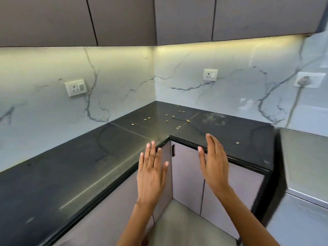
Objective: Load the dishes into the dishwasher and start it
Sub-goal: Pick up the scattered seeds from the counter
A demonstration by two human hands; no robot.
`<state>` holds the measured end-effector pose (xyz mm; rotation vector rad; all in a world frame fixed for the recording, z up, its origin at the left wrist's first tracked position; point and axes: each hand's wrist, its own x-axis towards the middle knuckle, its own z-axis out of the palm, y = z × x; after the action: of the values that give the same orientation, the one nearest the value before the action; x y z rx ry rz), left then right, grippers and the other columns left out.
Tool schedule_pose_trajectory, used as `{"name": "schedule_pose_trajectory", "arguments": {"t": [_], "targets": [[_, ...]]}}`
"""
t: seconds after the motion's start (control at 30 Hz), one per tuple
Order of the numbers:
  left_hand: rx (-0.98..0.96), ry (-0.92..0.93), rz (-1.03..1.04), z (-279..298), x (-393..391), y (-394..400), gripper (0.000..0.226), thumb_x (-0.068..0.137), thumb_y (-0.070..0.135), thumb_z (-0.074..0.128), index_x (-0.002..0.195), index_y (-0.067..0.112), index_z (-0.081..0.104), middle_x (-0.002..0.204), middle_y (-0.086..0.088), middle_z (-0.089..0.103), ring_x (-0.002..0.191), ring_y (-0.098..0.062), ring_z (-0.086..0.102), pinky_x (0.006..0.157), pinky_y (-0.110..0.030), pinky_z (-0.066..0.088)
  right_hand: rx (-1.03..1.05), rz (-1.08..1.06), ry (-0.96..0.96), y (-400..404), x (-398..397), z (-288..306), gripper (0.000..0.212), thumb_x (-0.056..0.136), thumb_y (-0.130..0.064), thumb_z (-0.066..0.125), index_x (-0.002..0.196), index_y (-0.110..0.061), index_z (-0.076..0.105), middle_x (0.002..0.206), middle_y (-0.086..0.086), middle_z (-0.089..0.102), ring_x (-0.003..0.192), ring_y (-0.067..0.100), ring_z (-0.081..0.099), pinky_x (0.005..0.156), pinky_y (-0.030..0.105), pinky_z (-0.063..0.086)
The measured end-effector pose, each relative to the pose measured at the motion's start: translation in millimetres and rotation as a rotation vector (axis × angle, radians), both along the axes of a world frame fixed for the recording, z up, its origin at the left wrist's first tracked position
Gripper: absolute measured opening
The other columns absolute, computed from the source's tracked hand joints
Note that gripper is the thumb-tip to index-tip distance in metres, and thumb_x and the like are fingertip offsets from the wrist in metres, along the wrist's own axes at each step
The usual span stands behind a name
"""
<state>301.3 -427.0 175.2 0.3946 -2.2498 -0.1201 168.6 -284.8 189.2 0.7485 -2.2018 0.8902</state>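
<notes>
Dishes: none in view, and we can't confirm a dishwasher; the grey appliance (305,174) at right is blurred. Left hand (151,172) and right hand (213,161) hover flat-fingered over the surface (71,166) edge, each grip empty. Risk: sweeping crumbs (168,117) off. Count: three sockets (76,87), roughly a dozen crumbs, two hands.

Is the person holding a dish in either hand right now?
No, the left hand and right hand are open with straight fingers, holding nothing.
</notes>
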Motion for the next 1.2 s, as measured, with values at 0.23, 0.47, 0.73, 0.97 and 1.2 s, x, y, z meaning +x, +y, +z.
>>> {"name": "schedule_pose_trajectory", "arguments": {"t": [0.23,0.47,0.73,0.97,1.2], "targets": [[0.011,-0.082,0.055,-15,-66,-118,0.049,0.099,0.033,0.033,0.131,0.002,0.054,0.152,-0.013,0.031,0.144,-0.022,0.019,0.117,-0.035,0.013,0.047,0.089,-0.029,-125,-66,-21,0.055,0.096,-0.041,0.030,0.129,-0.001,0.049,0.126,0.013,0.056,0.115,0.025,0.055,0.095,0.030,0.043],[0.027,-0.165,0.111,-49,-145,-200,0.048,0.099,0.032,0.033,0.129,0.002,0.056,0.149,-0.015,0.036,0.142,-0.024,0.024,0.117,-0.035,0.013,0.112,0.215,-0.051,-224,-157,-51,0.048,0.097,-0.037,0.035,0.126,-0.003,0.051,0.124,0.011,0.057,0.112,0.023,0.057,0.088,0.034,0.052],[0.063,-0.337,0.212,-80,-265,-280,0.063,0.103,0.040,0.012,0.124,0.005,0.061,0.145,-0.014,0.042,0.139,-0.022,0.028,0.114,-0.036,0.014,0.276,0.380,-0.112,-327,-283,-85,0.044,0.096,-0.034,0.038,0.122,-0.003,0.055,0.119,0.011,0.061,0.107,0.022,0.061,0.081,0.033,0.056],[0.194,-0.429,0.340,-96,-331,-339,0.057,0.101,0.040,0.021,0.124,0.007,0.060,0.144,-0.013,0.044,0.137,-0.024,0.032,0.115,-0.032,0.007,0.448,0.520,-0.137,-411,-350,-116,0.041,0.092,-0.033,0.041,0.118,-0.007,0.058,0.115,0.006,0.063,0.102,0.018,0.062,0.075,0.027,0.056],[0.332,-0.419,0.519,-116,-356,-403,0.066,0.102,0.043,0.011,0.124,0.006,0.061,0.143,-0.013,0.045,0.136,-0.025,0.036,0.114,-0.031,0.007,0.552,0.770,-0.124,-510,-371,-142,0.040,0.075,-0.020,0.074,0.111,-0.007,0.063,0.108,0.005,0.066,0.095,0.018,0.066,0.072,0.028,0.057]]}}
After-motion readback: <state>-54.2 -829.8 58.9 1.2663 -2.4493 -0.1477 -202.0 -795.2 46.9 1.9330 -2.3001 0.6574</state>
